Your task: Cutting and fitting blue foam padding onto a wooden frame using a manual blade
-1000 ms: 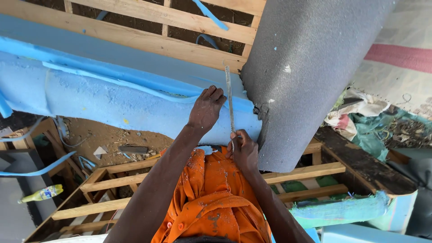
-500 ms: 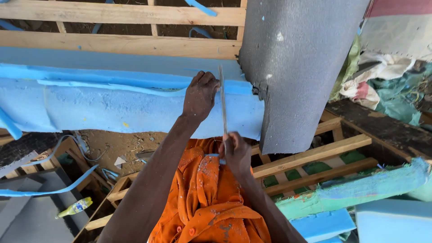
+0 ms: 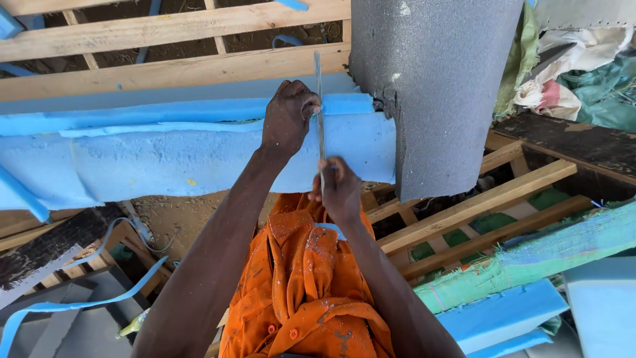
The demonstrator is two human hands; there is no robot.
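Blue foam slab: thick soft blue foam slab (image 3: 185,156) laid across the pale wooden slat frame (image 3: 165,30), running from 9 o'clock to the centre of the view, its right end butting against the grey foam
Loose strips: thin blue foam offcut strips (image 3: 79,301) lying at 8 o'clock, below the slab
Left hand: left hand (image 3: 289,118) just above centre, fingers curled and pressing on the slab's top edge, touching the blade at its side; whether it pinches the blade, I cannot tell
Blade: long thin flat metal blade (image 3: 319,99) standing upright at 12 o'clock from the centre, set against the slab's right end
Right hand: right hand (image 3: 339,189) at centre, directly below the left, clenched round the blade's lower end
Shirt: orange buttoned shirt (image 3: 301,285) at 6 o'clock, speckled with pale crumbs
Grey foam: large dark grey speckled foam sheet (image 3: 437,86) hanging at 1 o'clock, edge ragged where it meets the slab
Cloth heap: crumpled green and white fabric pile (image 3: 583,79) at 2 o'clock
Lower right: blue foam blocks (image 3: 503,311) at 4 o'clock
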